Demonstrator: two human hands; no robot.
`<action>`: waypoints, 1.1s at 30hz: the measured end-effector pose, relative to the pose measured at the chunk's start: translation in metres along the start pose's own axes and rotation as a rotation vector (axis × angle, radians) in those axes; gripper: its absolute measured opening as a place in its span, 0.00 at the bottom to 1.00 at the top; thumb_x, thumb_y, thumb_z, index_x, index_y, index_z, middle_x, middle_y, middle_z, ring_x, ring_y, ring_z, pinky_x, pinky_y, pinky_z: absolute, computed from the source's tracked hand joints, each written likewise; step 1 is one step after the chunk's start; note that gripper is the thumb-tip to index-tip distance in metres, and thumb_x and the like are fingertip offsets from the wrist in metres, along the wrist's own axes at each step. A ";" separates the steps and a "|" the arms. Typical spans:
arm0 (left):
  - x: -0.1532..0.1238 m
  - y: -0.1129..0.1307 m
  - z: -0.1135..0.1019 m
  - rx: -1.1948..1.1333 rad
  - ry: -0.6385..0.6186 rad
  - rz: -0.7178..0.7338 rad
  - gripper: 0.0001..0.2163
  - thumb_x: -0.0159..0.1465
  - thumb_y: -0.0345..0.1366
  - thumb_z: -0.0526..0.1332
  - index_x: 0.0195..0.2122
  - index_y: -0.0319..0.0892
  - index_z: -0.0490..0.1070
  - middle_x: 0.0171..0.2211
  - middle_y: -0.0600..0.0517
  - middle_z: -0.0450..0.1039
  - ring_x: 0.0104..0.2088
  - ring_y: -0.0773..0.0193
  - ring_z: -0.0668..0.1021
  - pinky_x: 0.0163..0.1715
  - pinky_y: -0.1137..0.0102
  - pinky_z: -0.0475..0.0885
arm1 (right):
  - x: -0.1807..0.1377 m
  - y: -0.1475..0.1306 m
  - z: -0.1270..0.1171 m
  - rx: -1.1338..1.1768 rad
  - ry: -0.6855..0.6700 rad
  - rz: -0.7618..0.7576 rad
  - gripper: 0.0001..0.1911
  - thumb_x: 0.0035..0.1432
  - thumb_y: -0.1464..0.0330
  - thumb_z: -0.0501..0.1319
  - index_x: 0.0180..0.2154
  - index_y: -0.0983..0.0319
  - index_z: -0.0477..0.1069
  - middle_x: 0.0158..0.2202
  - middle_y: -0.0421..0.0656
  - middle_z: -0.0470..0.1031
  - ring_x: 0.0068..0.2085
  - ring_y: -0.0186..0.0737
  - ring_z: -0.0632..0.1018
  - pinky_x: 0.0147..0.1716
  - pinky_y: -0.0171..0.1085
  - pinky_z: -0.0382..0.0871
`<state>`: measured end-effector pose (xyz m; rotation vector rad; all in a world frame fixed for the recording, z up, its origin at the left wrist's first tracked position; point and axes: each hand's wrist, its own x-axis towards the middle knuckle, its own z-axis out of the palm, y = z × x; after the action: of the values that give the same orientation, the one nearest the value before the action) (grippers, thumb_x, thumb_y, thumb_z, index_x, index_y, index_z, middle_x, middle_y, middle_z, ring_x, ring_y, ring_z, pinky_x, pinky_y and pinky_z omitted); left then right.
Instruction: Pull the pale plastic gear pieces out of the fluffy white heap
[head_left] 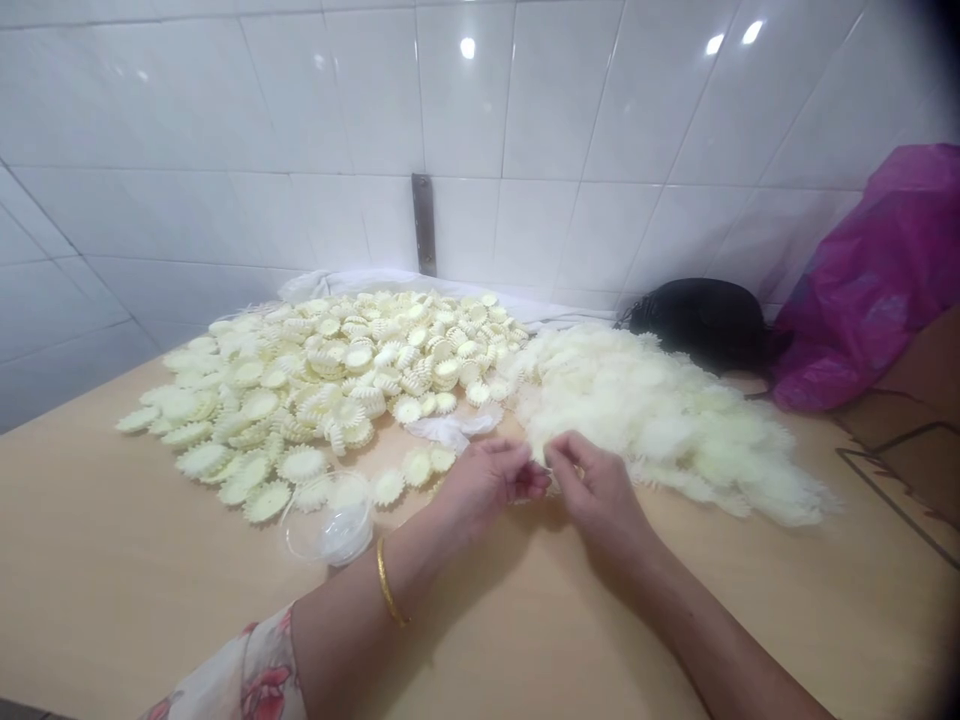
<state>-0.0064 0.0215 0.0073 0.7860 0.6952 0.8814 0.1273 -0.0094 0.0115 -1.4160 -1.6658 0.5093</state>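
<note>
My left hand (491, 480) and my right hand (592, 485) meet at the table's middle, fingers pinched together on a small pale piece at the near edge of a fluffy cream-white heap (660, 420). What exactly sits between the fingers is too small to name. A wide spread of pale yellow toothed plastic discs (330, 380) lies to the left of my hands. A gold bangle circles my left wrist.
A small clear plastic tub (330, 525) stands left of my left forearm. A black bag (701, 320) and a magenta plastic bag (870, 280) rest against the white tiled wall (480, 130). Tan tabletop (150, 560) stretches in front.
</note>
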 end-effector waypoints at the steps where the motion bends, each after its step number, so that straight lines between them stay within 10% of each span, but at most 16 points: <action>1: 0.000 0.001 0.000 -0.001 0.007 -0.007 0.07 0.52 0.32 0.64 0.25 0.35 0.67 0.20 0.49 0.71 0.22 0.68 0.74 0.28 0.72 0.68 | 0.000 0.000 0.000 -0.002 0.000 -0.009 0.11 0.57 0.66 0.51 0.23 0.60 0.60 0.18 0.36 0.62 0.20 0.32 0.63 0.20 0.31 0.57; 11: -0.001 0.003 -0.001 0.066 0.044 0.020 0.07 0.53 0.34 0.62 0.24 0.38 0.64 0.18 0.52 0.69 0.20 0.67 0.73 0.25 0.72 0.66 | 0.003 0.000 -0.003 0.129 0.073 -0.025 0.14 0.56 0.62 0.54 0.43 0.62 0.64 0.41 0.47 0.70 0.36 0.40 0.71 0.30 0.35 0.64; 17: 0.000 0.001 -0.003 0.218 0.070 0.078 0.11 0.51 0.40 0.64 0.23 0.38 0.66 0.18 0.53 0.67 0.19 0.71 0.70 0.23 0.73 0.64 | 0.006 -0.001 -0.006 0.215 0.000 0.020 0.11 0.56 0.63 0.54 0.24 0.61 0.64 0.22 0.39 0.66 0.27 0.36 0.68 0.28 0.34 0.61; 23: -0.001 -0.002 -0.002 0.258 0.100 0.064 0.13 0.45 0.41 0.68 0.24 0.38 0.68 0.15 0.57 0.61 0.14 0.76 0.61 0.14 0.77 0.50 | 0.005 0.002 -0.004 0.067 0.183 0.002 0.10 0.55 0.65 0.54 0.24 0.61 0.63 0.24 0.39 0.66 0.28 0.37 0.67 0.29 0.34 0.60; 33: 0.000 -0.002 0.001 0.163 0.207 -0.010 0.09 0.44 0.34 0.67 0.21 0.37 0.66 0.14 0.58 0.60 0.12 0.77 0.59 0.13 0.76 0.45 | 0.006 0.009 0.005 0.554 0.021 0.215 0.17 0.52 0.57 0.57 0.21 0.61 0.60 0.20 0.36 0.57 0.24 0.32 0.61 0.24 0.32 0.58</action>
<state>-0.0048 0.0205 0.0065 0.8418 0.9619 0.9128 0.1289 -0.0004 0.0043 -1.1770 -1.2257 0.9877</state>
